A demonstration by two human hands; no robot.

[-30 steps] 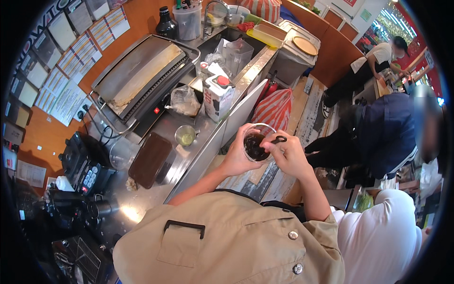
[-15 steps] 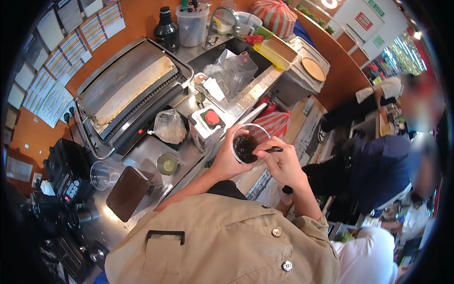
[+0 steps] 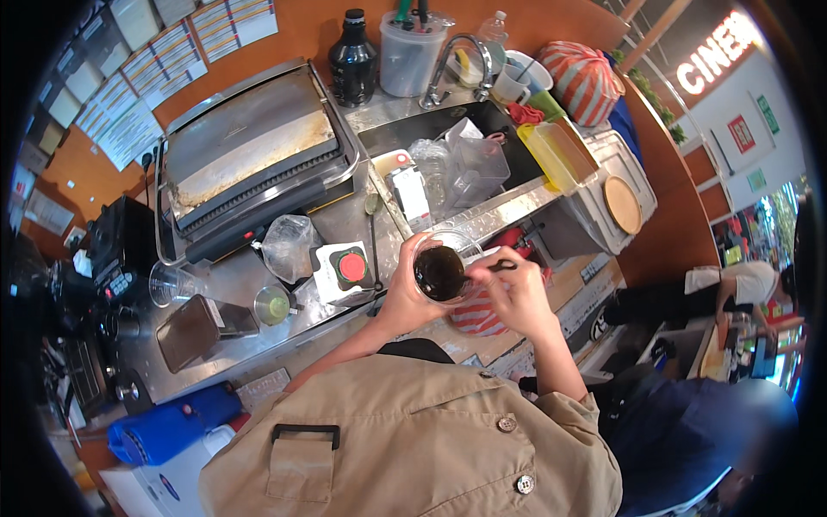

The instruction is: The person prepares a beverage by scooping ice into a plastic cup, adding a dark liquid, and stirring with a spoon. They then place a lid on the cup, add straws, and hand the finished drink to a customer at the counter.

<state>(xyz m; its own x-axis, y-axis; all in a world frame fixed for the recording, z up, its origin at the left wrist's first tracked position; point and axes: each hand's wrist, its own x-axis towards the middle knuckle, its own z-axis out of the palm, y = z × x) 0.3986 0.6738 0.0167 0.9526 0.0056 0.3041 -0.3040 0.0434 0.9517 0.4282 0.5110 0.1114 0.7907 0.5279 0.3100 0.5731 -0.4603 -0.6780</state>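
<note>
My left hand (image 3: 403, 289) is wrapped round the side of a clear plastic cup (image 3: 428, 296), which is tilted so its mouth faces me. A glossy dark, nearly black content (image 3: 439, 273) lies inside. At the cup's right rim my right hand (image 3: 517, 297) is closed in a pinch on a black-handled utensil (image 3: 502, 266). Only the end of its handle shows; its other end is hidden by my fingers and the cup. Just left of the cup, on the steel counter, stands a white carton with a red cap (image 3: 351, 267).
A flat grill (image 3: 258, 146) stands at the back left. A sink (image 3: 517, 164) holds clear plastic containers. On the counter's near side are a small measuring cup (image 3: 274, 305), a brown rectangular container (image 3: 191, 332) and a clear bag (image 3: 289, 248). People (image 3: 689, 422) are at the right.
My view has shifted, so a blue container at the lower left now shows. Both hands keep their holds, with the cup now over the counter's edge near the sink.
</note>
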